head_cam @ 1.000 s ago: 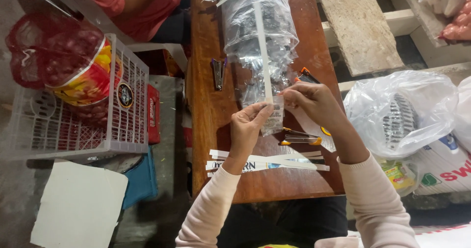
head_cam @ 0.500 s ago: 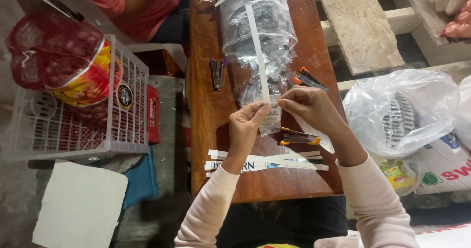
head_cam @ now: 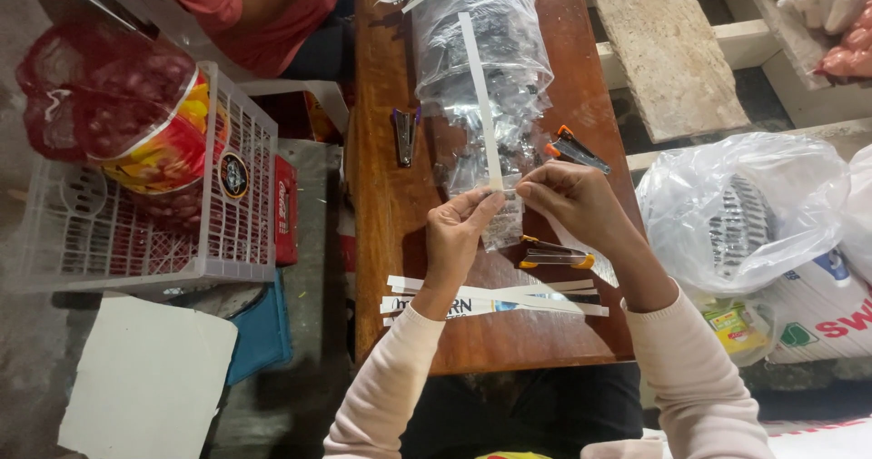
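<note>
Over the middle of the narrow wooden table (head_cam: pixel 381 241), both hands are up and pinched together on the same little thing. The left hand (head_cam: pixel 454 236) has its fingers closed on the left side of a small clear packet (head_cam: pixel 505 223), and the right hand (head_cam: pixel 577 205) pinches the bottom end of a long white paper strip (head_cam: pixel 480 96) right at the packet's top. The strip runs up from the fingers toward the far end of the table, crossing over a big clear plastic bag (head_cam: pixel 481 59) stuffed with small dark bits that lies across the far half.

Just under the right hand there's a yellow-handled stapler (head_cam: pixel 554 255) flat on the wood, and another orange-tipped stapler (head_cam: pixel 574 148) near the right edge, beside the big bag. A dark staple remover (head_cam: pixel 405 134) sits toward the left edge. Near the front edge, a loose bundle of cut paper strips (head_cam: pixel 490 297) lies crosswise.

Off the table on the left is a white plastic crate (head_cam: pixel 136 241) holding a red mesh bag (head_cam: pixel 109 105). On the right, a white plastic bag (head_cam: pixel 745 214) sits on the floor. Someone in a red shirt (head_cam: pixel 254 14) sits at the far left corner.
</note>
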